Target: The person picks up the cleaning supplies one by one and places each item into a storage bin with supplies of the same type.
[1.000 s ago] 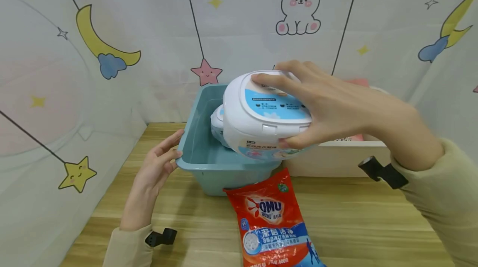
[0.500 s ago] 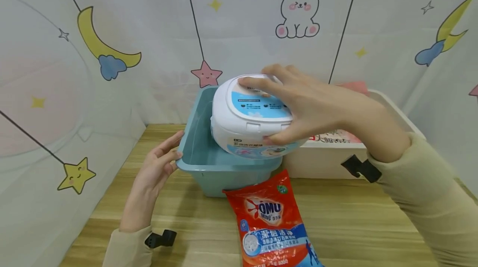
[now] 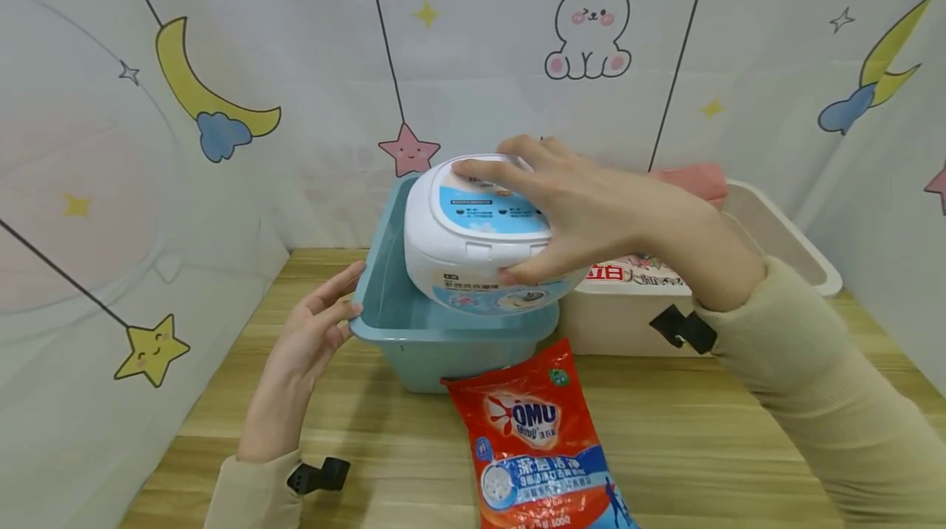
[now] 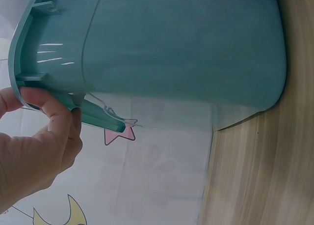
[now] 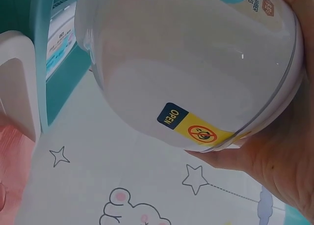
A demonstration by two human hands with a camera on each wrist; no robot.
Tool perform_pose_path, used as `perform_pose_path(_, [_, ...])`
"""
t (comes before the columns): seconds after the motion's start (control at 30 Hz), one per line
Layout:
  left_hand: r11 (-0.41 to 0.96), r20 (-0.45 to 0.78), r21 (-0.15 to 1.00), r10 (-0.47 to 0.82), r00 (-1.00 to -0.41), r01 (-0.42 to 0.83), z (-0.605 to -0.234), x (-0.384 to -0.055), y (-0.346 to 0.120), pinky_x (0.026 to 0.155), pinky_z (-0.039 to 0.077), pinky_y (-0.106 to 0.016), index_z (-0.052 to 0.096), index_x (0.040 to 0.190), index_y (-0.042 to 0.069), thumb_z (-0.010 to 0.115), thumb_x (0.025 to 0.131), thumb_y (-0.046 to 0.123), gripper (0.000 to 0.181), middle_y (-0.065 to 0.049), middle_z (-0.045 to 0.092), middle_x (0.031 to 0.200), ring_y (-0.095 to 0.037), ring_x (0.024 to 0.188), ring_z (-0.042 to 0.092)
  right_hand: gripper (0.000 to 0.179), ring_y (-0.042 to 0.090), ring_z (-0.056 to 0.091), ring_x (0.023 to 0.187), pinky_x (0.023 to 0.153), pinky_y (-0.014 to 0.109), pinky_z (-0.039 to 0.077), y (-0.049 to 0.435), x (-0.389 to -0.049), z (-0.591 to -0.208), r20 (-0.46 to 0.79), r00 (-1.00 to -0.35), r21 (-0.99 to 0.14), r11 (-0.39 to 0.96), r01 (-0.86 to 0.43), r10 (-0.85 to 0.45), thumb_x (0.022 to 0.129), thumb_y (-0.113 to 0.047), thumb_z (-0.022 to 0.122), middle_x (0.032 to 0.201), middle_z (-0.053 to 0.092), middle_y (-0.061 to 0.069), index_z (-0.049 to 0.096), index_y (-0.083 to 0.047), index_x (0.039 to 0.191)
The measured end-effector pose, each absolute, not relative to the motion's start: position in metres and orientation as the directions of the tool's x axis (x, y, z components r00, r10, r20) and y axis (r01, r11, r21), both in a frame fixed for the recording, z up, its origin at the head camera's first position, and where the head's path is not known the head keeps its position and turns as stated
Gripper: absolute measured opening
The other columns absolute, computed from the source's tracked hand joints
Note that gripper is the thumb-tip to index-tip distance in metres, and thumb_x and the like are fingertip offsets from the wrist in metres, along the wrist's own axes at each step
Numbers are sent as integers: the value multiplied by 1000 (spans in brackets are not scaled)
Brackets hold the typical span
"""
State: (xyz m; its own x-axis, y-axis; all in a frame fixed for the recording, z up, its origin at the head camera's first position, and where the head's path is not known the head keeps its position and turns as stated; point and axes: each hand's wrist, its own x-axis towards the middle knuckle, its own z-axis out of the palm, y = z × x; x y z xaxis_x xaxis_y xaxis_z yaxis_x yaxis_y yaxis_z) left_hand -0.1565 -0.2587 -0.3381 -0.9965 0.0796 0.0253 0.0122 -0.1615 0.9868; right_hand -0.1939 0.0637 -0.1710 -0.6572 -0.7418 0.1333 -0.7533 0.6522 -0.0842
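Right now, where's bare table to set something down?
Mainly on the woodgrain table right of the red and blue plastic OMU bag, in front of the cream plastic bin, up to the beige right sleeve. A narrower strip runs between bag and left forearm. Crowded behind the bag: teal plastic basin, white rounded container at its mouth, bin alongside.
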Motion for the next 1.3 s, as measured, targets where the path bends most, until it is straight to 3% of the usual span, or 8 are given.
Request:
perform_pose_path(0.9, [-164, 27, 986, 81, -996, 14, -339, -158, -260, 78, 51, -20, 34, 148, 4, 52, 92, -1, 59, 0, 47, 120, -6, 92, 58, 93, 25, 33, 131, 99, 50, 45, 37, -204, -186, 67, -634, -74, 629, -774, -771, 73, -66, 66, 154, 25, 2, 17, -47, 150])
perform_pose_path(1.3, [-137, 12, 991, 71, -997, 2, -338, -158, -259, 80, 51, -20, 35, 148, 6, 51, 92, 0, 58, 2, 46, 123, -7, 100, 55, 91, 25, 35, 130, 100, 51, 43, 25, -208, -189, 48, -616, -58, 613, -788, -787, 74, -66, 64, 153, 27, 3, 18, -46, 149])
